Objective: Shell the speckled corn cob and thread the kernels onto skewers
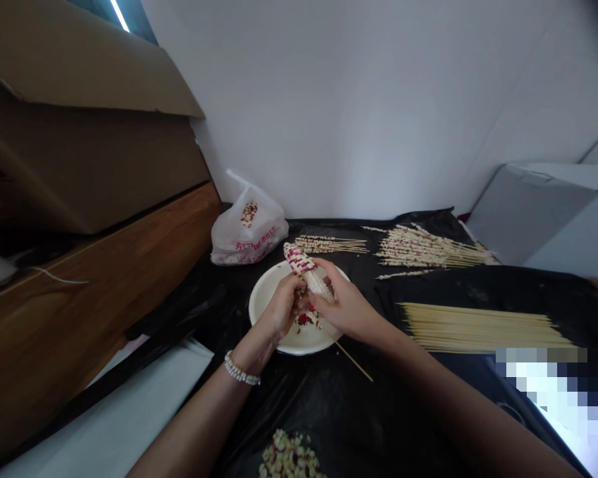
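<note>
A long, red-and-cream corn cob with a paler lower end tilted above a round cream bowl, the right hand closed around it; the left hand curled at its side, but I couldn't tell whether it gripped. Near the back edge of the black-covered tabletop sat a translucent white plastic bag.

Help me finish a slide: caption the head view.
Left hand and right hand around a partly shelled corn cob over a pale bowl, bare sticks lying to the right.
</note>
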Demonstrator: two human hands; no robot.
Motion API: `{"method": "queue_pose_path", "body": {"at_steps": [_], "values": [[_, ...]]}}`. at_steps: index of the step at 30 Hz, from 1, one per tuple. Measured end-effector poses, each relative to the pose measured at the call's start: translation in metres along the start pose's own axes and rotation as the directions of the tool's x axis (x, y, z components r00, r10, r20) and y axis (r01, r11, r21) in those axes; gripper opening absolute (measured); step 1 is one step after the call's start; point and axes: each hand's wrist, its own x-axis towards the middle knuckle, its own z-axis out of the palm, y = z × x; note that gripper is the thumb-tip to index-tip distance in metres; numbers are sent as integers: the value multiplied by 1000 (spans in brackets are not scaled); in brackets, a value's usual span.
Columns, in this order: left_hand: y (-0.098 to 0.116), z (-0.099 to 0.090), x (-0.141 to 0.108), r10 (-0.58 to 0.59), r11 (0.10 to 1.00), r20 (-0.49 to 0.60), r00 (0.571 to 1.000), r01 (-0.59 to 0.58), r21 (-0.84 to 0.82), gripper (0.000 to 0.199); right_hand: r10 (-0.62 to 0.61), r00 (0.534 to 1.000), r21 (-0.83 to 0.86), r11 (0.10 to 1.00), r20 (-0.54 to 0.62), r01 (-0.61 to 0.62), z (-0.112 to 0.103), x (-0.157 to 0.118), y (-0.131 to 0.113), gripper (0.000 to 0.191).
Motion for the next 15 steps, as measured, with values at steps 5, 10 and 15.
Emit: {"method": "queue_pose_path", "body": {"at_steps": [5, 10, 15], "values": [[2, 1, -3, 20, 999, 84, 996, -18, -30, 21, 121, 990, 136, 982, 78, -131, -3, 1, -1, 72], [-3, -1, -2, 61, 995, 94, 994, -68, 73, 27, 228, 963, 304, 915, 147, -263, -3, 4, -5, 72], [0, -3, -1, 22, 999, 103, 994, -25, 30, 21, 237, 957, 376, 882, 169, -285, -4, 6, -8, 70]]}}
